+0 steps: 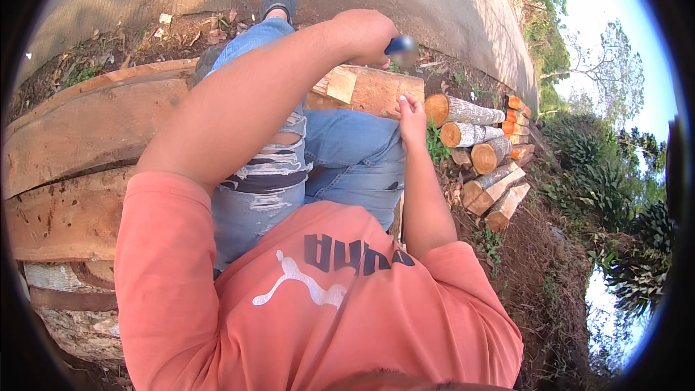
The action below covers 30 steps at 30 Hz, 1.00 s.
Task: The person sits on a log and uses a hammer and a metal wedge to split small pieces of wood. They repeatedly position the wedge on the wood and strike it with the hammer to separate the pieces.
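My left hand (pixel 368 38) is raised over the far side of a wooden plank (pixel 380 98). It is closed round an object with a dark blue end (pixel 394 46); the far tip is blurred and its kind cannot be made out. My right hand (pixel 411 116) is at the plank's right end, fingers pinched together; whatever may be between them is too small to see. On the plank, just beyond my jeans-covered legs (pixel 355 137), lies a small pale wood piece (pixel 340 85). My left forearm hides part of the plank's left side.
Long thick boards (pixel 87 130) stretch away at my left. To the right lies a stack of cut logs (pixel 470 134), several with orange ends. Beyond is a paved road (pixel 434 0) edged with dry leaves. A dirt slope (pixel 528 282) and plants are further right.
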Each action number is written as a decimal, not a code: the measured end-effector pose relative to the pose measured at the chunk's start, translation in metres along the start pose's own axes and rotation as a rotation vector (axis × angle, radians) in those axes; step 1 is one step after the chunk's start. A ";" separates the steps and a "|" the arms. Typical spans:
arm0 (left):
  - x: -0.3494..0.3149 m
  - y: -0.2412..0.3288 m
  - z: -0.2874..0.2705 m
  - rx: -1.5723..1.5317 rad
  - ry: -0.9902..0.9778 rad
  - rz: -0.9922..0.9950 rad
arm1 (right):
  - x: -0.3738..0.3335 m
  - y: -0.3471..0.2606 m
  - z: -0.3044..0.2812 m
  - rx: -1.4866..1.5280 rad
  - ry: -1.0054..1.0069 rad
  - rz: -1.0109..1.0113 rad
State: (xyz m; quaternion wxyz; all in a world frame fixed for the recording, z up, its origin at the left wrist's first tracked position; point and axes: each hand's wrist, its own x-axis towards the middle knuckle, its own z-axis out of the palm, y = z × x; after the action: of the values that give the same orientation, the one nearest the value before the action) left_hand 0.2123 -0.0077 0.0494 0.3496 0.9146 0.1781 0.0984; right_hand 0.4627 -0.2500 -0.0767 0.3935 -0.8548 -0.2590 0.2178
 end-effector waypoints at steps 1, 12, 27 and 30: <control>-0.004 -0.003 -0.002 -0.022 -0.021 -0.007 | -0.014 -0.026 -0.007 0.006 -0.006 0.016; -0.017 -0.021 -0.009 0.000 0.002 0.006 | -0.006 -0.126 0.053 -0.019 -0.113 -0.255; -0.007 -0.005 -0.002 -0.042 -0.008 -0.114 | -0.104 0.157 -0.121 -0.171 0.195 0.125; -0.007 0.003 -0.006 -0.052 0.094 -0.155 | -0.152 0.202 -0.132 -0.380 0.127 0.234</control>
State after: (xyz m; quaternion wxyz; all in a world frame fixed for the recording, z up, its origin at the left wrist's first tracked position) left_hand 0.2049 -0.0090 0.0553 0.3711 0.8830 0.2620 0.1183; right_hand 0.4764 -0.5300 -0.1310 0.2131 -0.9497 -0.1692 0.1552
